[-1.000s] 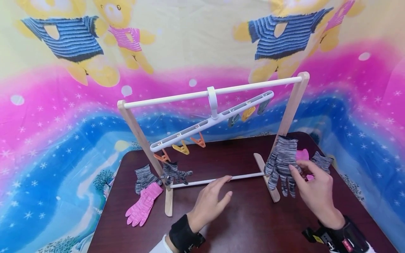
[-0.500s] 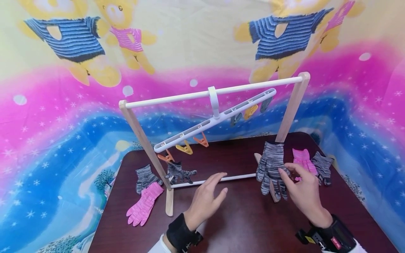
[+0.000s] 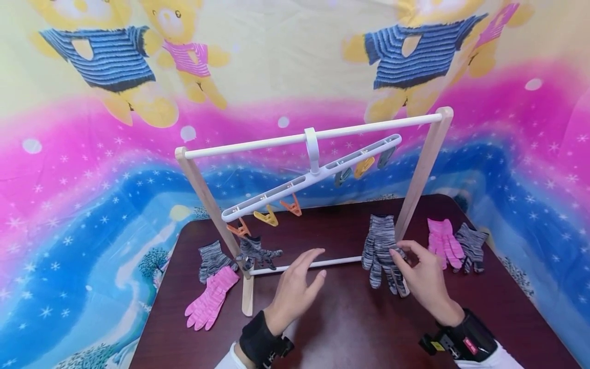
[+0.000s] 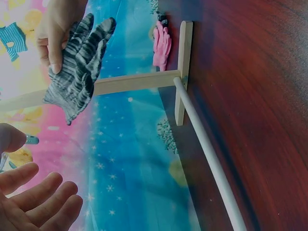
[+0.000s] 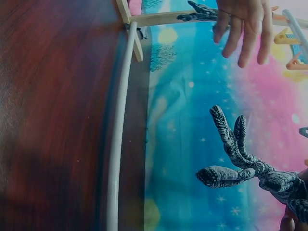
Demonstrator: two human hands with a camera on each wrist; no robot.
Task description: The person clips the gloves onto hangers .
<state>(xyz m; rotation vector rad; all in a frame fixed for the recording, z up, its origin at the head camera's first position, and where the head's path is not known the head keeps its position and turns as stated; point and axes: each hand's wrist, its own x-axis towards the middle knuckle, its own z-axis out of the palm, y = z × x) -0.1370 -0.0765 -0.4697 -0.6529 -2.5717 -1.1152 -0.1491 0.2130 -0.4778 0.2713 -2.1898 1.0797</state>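
Observation:
My right hand (image 3: 426, 279) pinches a grey-and-black knit glove (image 3: 380, 246) between thumb and fingers, in front of the rack's right post. Its fingers hang downward; in the left wrist view the same glove (image 4: 77, 72) shows its cuff. My left hand (image 3: 295, 292) hovers in front of the rack's lower bar with fingers loosely extended, holding nothing. A white clip hanger (image 3: 318, 177) hangs tilted from the top bar, bearing orange clips (image 3: 291, 206), yellow clips (image 3: 266, 217) and grey-blue clips (image 3: 386, 156). From its leftmost orange clip hangs another grey glove (image 3: 258, 251).
The wooden rack (image 3: 426, 169) stands on a dark red-brown table (image 3: 341, 328). Left of it lie a grey glove (image 3: 211, 260) and a pink glove (image 3: 212, 300). Beyond its right post lie a pink glove (image 3: 443, 242) and a grey glove (image 3: 471, 246). A printed cloth (image 3: 276, 61) hangs behind.
My right hand has carried the grey glove leftward and slightly down, away from the pink glove on the right. The left hand has shifted slightly left, still holding nothing.

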